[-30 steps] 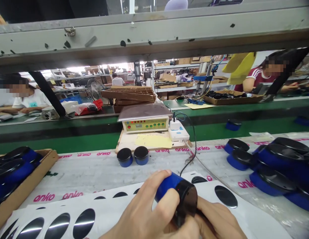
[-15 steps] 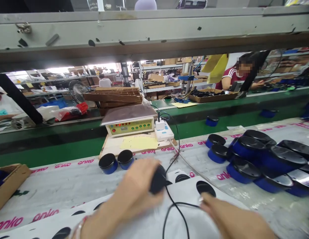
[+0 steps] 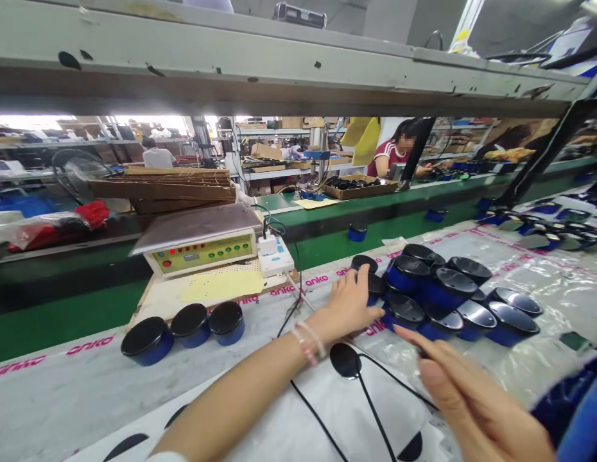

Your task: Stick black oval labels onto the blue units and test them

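Observation:
My left hand is stretched out to the pile of round blue cases with glossy black tops. Its fingers are spread beside the nearest blue case; whether they touch it, I cannot tell. At lower right, my right hand has its fingers closed near the thumb, around something dark that I cannot make out. Between my arms lies a white sheet with black discs, one black disc under a thin black cable. Three blue cases stand in a row left of my arm.
Behind the row sits a control box with lit buttons, beside a white plug adapter. A green conveyor runs across, carrying some blue cases. A metal shelf beam crosses overhead. Co-workers sit beyond the conveyor.
The view has turned right. My left hand has let go of a round case, which now stands third in the row, and has moved right to the pile. My right hand is raised nearer the camera.

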The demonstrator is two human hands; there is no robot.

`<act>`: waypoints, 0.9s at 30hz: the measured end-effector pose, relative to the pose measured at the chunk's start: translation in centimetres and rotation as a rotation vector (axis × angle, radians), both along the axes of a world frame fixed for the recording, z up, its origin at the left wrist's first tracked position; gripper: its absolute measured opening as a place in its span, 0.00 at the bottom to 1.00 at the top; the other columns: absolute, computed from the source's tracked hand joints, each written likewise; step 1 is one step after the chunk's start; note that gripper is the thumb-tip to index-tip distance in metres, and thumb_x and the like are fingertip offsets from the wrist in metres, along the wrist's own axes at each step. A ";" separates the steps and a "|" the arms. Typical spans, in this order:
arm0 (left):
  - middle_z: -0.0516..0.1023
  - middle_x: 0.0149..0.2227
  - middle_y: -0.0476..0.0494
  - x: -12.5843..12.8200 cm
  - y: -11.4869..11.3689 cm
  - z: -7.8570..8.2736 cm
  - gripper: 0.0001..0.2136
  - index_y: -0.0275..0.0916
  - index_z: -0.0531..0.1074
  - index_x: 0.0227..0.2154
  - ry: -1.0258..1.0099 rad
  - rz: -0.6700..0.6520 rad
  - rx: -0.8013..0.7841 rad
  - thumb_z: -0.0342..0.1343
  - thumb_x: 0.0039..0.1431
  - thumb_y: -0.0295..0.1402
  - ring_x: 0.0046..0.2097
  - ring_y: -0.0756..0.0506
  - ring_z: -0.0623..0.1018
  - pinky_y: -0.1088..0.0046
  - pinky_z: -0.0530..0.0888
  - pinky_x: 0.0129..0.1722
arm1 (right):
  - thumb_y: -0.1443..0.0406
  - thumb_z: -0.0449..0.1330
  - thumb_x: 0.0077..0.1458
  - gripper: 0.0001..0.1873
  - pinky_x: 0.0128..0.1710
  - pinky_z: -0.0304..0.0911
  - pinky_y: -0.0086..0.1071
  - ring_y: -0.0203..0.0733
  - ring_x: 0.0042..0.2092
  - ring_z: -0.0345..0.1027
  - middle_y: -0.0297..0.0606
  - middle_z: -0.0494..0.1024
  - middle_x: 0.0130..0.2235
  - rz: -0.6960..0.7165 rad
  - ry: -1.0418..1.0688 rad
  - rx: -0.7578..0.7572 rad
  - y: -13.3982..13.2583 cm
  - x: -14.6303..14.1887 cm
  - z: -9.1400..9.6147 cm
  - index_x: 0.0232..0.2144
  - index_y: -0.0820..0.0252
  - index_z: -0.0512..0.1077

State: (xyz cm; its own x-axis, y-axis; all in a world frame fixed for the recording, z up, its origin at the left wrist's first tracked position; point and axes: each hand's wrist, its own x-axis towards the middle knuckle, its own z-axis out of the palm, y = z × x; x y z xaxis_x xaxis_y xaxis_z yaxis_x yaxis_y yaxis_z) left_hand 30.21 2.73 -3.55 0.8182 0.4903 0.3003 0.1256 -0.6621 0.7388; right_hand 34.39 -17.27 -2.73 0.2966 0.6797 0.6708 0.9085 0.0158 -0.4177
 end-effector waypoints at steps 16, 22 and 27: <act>0.74 0.53 0.39 -18.4 -2.1 5.5 0.25 0.40 0.71 0.49 -0.378 -0.147 -1.193 0.67 0.48 0.38 0.50 0.43 0.75 0.68 0.70 0.48 | 0.65 0.53 0.66 0.09 0.32 0.71 0.23 0.38 0.35 0.75 0.36 0.79 0.35 0.377 -0.008 0.078 6.3 -4.2 1.3 0.42 0.57 0.73; 0.78 0.47 0.41 -23.4 -4.6 4.9 0.20 0.37 0.75 0.47 -0.511 0.102 -1.397 0.61 0.55 0.44 0.48 0.46 0.76 0.72 0.70 0.47 | 0.69 0.49 0.66 0.09 0.28 0.67 0.24 0.38 0.34 0.74 0.36 0.77 0.34 0.579 -0.048 0.113 7.6 -9.2 3.1 0.43 0.57 0.69; 0.77 0.42 0.46 -25.1 -5.3 4.5 0.25 0.45 0.70 0.50 -0.528 0.041 -1.310 0.62 0.52 0.50 0.38 0.46 0.79 0.66 0.75 0.41 | 0.70 0.47 0.67 0.11 0.24 0.63 0.27 0.37 0.27 0.71 0.34 0.74 0.27 0.613 -0.160 0.176 7.5 -12.0 4.4 0.35 0.59 0.67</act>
